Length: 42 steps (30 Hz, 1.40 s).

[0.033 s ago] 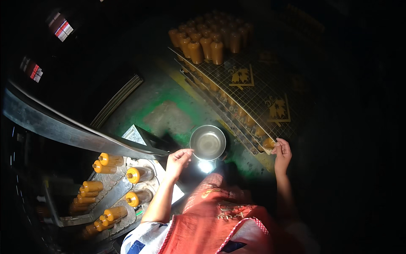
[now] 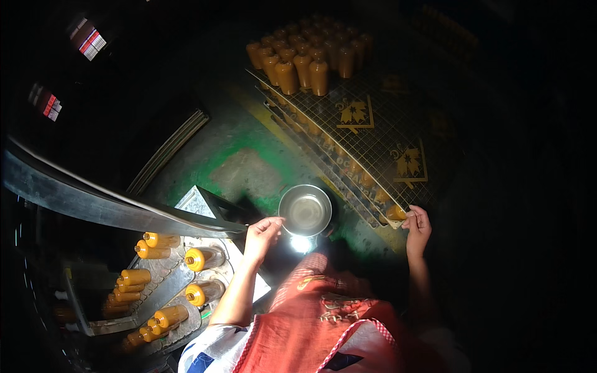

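My left hand (image 2: 263,238) is closed, thumb and fingers pinched together at the left rim of a round metal bowl (image 2: 305,210). Whether it grips the rim or something small is not clear. Off to the right, my right hand (image 2: 417,231) pinches the near corner of a dark grid-patterned sheet (image 2: 373,146) with yellow leaf designs. That sheet tops a stack, with more amber bottles (image 2: 396,213) showing beneath its edge. Many amber bottles (image 2: 303,69) stand upright at the sheet's far end.
On the left, a conveyor of metal plates (image 2: 180,273) carries orange-capped bottles (image 2: 204,258). A curved metal rail (image 2: 112,198) runs above it. Long bars (image 2: 168,151) lie beyond, next to a green-painted floor (image 2: 249,168). Deep shadow covers the right side.
Both hands keep their grip and place almost unchanged. The conveyor bottles and the metal rail sit slightly lower in the picture.
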### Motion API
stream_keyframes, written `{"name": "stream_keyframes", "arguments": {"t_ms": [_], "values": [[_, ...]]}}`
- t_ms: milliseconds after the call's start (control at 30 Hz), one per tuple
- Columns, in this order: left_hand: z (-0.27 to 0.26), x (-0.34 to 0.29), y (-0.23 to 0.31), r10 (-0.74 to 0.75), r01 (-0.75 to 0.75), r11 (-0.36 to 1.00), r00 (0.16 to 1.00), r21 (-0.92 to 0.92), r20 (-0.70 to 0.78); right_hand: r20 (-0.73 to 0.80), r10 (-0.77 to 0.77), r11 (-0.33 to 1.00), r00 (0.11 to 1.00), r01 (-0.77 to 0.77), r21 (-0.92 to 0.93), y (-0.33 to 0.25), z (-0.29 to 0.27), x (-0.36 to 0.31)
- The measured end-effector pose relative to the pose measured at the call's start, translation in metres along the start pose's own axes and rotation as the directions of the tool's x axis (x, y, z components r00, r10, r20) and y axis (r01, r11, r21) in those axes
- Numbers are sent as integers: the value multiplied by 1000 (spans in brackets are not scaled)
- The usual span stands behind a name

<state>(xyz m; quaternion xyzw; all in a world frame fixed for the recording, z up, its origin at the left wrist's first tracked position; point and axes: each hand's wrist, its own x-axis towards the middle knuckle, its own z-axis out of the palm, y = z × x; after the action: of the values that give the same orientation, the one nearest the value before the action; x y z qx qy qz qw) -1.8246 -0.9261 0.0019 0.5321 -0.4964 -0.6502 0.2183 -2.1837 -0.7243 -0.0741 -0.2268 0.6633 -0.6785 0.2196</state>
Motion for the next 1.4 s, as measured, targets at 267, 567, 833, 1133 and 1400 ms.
{"name": "stream_keyframes", "arguments": {"t_ms": [267,567,833,1133,1400], "values": [[-20,70,41,-11,-18,991,977,-132,-215,108,188,975,976,-172,-144,43,52,92],[-33,207,89,200,-216,976,889,8,-411,502,-199,893,842,366,-261,13,240,279],[36,452,214,665,-450,522,747,724,-15,630,-340,642,698,662,-386,21,384,457],[55,578,193,730,-491,353,677,796,94,779,-297,689,552,689,-225,66,402,500],[43,593,196,714,-571,342,674,746,188,681,-402,761,612,637,-123,118,406,517]]}}
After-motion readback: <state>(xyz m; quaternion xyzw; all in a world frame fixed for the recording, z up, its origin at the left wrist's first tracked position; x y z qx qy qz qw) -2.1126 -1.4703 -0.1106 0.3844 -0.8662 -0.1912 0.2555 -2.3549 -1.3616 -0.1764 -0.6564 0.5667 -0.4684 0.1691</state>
